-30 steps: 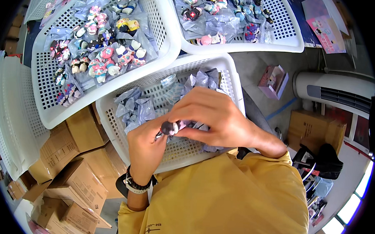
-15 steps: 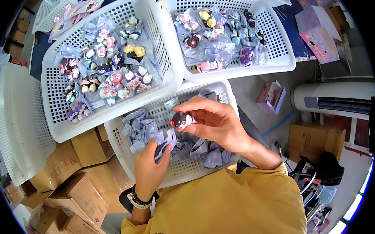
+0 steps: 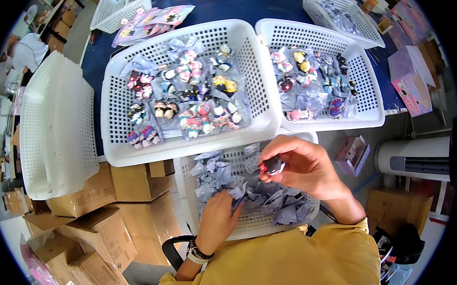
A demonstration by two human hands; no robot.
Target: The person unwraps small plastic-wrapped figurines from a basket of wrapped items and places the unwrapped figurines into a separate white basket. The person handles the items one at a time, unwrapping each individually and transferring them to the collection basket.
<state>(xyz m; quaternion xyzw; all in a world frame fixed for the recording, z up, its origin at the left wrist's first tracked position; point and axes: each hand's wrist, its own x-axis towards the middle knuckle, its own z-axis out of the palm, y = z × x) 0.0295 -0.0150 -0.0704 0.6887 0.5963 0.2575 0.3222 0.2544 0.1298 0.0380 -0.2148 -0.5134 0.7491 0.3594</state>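
My right hand (image 3: 309,166) pinches a small figurine (image 3: 273,166), black with red and white parts, between thumb and fingertips. It is held up over the far part of a white perforated basket (image 3: 186,167). My left hand (image 3: 218,217) is lower, over the near left of this basket, its fingers curled at a crumpled grey plastic bag (image 3: 237,192). The back of the hand partly hides its fingertips. Several more grey bags (image 3: 287,205) lie in the basket, on both sides of my left hand.
Two white baskets, one on the left (image 3: 113,155) and one on the right (image 3: 375,121), hold bagged figurines. Stacked white baskets (image 3: 60,135) stand left, above cardboard boxes (image 3: 146,220). Flat printed packages (image 3: 157,25) lie on the blue table (image 3: 219,4). An open printed box (image 3: 352,154) is right.
The view has shifted, showing more of the table's far side. My left hand has lowered toward the grey bags. In my right hand the figurine has turned, so its dark side shows more.
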